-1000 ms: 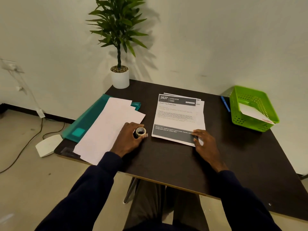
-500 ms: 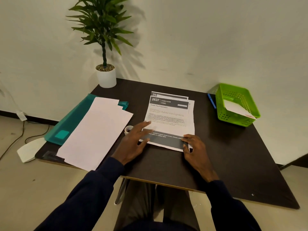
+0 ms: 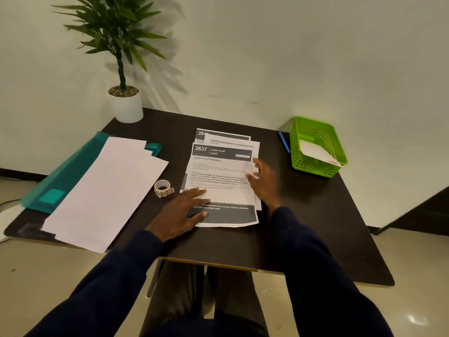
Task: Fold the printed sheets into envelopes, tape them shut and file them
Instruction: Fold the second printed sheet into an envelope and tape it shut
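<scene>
Left hand presses flat on the sheet at seven o'clock, tape at nine; right hand curls blurred at three, grip unclear

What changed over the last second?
The left hand let go of the tape roll and pressed flat onto the lower left of the top printed sheet. The right hand slid from its near corner up its right edge; grip is blurred. The blank sheets, folder and basket stayed put.
</scene>
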